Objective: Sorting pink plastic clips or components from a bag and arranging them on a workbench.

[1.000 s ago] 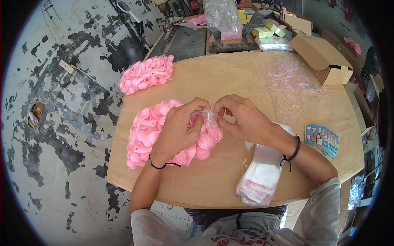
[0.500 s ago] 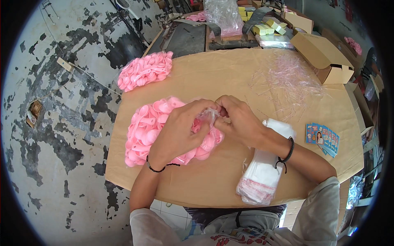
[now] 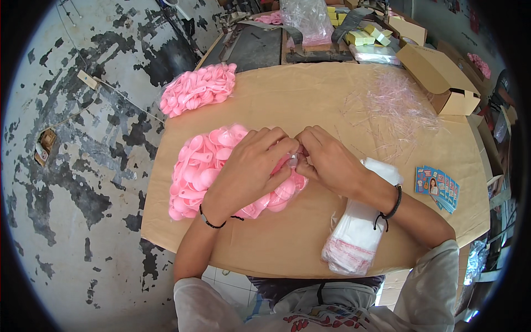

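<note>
**Bagging pink spoons, most of the heap left**

Working down from the brown paper-covered surface: I judge the job early, the big heap of pink plastic spoons barely dented. My left hand and right hand meet above it, pinched on a small clear plastic sleeve.

A stack of clear bags with pink-edged ends is lying under the right wrist. A fan of blue printed cards is sitting right of the right forearm. An open brown carton is standing well beyond the right hand, at the table's far right. Yellow packets and a clear bag are lying farther back.
</note>
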A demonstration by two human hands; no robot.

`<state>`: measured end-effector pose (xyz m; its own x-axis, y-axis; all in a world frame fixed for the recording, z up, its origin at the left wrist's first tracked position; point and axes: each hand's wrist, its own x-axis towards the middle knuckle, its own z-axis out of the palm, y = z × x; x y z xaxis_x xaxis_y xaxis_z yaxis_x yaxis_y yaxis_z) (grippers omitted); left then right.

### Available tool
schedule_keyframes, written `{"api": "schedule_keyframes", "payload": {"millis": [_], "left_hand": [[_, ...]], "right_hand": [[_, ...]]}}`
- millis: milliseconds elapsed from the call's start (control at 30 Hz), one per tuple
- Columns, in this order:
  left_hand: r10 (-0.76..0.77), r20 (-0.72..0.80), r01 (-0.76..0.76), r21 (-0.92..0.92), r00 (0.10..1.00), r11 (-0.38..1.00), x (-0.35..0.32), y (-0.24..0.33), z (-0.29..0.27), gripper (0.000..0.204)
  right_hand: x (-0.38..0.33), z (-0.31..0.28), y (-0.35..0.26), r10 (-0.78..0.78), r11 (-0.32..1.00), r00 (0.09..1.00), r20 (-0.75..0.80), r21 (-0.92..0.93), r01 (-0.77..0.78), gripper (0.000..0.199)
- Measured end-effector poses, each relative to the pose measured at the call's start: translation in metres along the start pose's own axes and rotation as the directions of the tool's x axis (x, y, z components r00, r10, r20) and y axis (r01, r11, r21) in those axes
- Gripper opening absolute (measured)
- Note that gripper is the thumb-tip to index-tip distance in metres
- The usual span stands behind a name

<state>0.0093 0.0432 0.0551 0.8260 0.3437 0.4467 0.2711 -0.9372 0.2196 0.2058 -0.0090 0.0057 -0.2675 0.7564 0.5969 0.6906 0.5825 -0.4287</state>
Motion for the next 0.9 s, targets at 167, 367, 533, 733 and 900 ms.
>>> {"api": "schedule_keyframes", "payload": {"millis": [167,367,533,733,900], "left_hand": [[-0.018,-0.003,0.018,-0.111,1.0,0.994,0.001,-0.007,0.001,0.03],[-0.066,-0.073,0.047,-0.239,0.995,0.97,0.0,-0.008,0.001,0.025],[-0.123,-0.035,0.11,-0.254,0.992,0.961,0.001,-0.007,0.002,0.023],[-0.096,0.011,0.095,-0.288,0.995,0.953,0.0,-0.007,0.0,0.024],[-0.085,0.04,0.092,-0.247,0.996,0.965,-0.001,-0.007,0.0,0.025]], "right_hand": [[0.001,-0.008,0.003,0.045,0.989,0.997,0.07,0.135,-0.054,0.023],[0.004,-0.022,0.009,-0.058,0.985,0.994,0.093,0.167,0.042,0.018],[0.003,-0.018,0.004,-0.019,0.988,0.996,0.085,0.154,0.006,0.018],[0.005,-0.011,-0.005,0.008,0.999,0.998,0.07,0.047,-0.012,0.021],[0.003,-0.009,-0.001,-0.011,1.0,0.995,0.098,0.006,0.01,0.024]]}}
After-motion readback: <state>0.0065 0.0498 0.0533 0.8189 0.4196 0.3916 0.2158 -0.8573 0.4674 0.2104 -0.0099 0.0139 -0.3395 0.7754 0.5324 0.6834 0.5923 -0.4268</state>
